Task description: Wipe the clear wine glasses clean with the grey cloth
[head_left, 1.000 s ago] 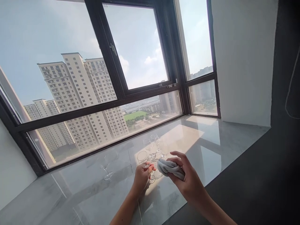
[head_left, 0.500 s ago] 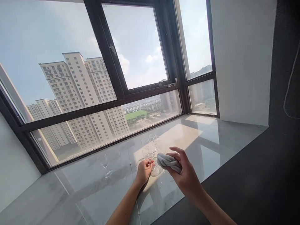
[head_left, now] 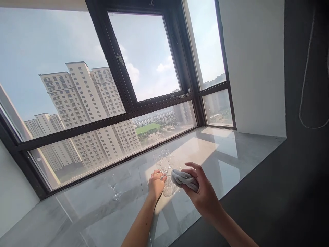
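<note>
My right hand (head_left: 203, 187) grips a bunched, pale grey cloth (head_left: 183, 179) between thumb and fingers, with the index finger raised clear of it. The cloth hangs above the sill, close to a group of clear stemmed glasses (head_left: 167, 158). At the left side of that group, my left hand (head_left: 156, 183) has its fingers curled around a wine glass, mostly hidden by the fingers and hard to make out against the glare. Apart from these, another stemmed glass (head_left: 114, 188) stands upright on the sill to the left.
The glossy grey tiled sill (head_left: 102, 219) runs under the dark-framed window (head_left: 120, 111); its front edge slants up to the right. A white wall (head_left: 254, 68) bounds the right side. A pale cord (head_left: 303, 89) hangs at the far right. Sunlight patches reflect off the tiles.
My left hand has moved slightly left and up towards the back glasses, and its fingers have shifted. My right hand keeps the cloth in about the same place. The view has tilted slightly.
</note>
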`<state>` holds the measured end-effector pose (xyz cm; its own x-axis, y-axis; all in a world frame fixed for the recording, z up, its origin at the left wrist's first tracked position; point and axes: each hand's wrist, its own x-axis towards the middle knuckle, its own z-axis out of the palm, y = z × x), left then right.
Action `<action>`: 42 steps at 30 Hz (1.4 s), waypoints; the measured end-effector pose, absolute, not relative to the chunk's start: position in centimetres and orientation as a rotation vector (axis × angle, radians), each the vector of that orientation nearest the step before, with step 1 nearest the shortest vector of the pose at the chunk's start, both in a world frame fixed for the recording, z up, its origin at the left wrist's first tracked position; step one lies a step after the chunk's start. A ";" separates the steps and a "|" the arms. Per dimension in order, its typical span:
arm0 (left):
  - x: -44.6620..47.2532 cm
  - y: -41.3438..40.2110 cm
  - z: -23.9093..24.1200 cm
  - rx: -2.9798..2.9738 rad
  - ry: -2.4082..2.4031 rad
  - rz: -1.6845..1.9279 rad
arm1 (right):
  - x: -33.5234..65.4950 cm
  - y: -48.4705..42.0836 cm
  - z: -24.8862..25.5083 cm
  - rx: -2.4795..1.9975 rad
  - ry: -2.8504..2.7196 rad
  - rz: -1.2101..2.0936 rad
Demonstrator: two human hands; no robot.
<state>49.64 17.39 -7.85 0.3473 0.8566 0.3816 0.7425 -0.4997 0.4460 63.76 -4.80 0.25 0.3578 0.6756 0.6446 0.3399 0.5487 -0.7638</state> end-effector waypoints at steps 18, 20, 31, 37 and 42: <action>35.5 15.6 -3.9 1.913 2.078 2.177 | 65.3 -5.4 0.4 -1.066 -1.227 0.220; 34.1 16.8 -4.7 1.780 2.193 2.065 | 65.3 -5.5 0.6 -1.062 -1.221 0.208; 31.6 21.1 -6.0 1.442 2.216 1.281 | 65.7 -5.3 0.6 -1.061 -1.218 0.180; 33.2 18.7 -5.1 1.697 2.005 1.435 | 65.6 -5.0 0.5 -1.074 -1.216 0.185; 38.3 14.0 -4.6 2.333 1.438 1.606 | 65.4 -5.0 0.1 -1.070 -1.215 0.201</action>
<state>38.26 13.95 -4.56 0.0792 0.6473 0.7581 0.6824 -0.5896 0.4321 65.43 -4.99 0.15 0.3958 0.6409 0.6577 0.3953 0.5275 -0.7520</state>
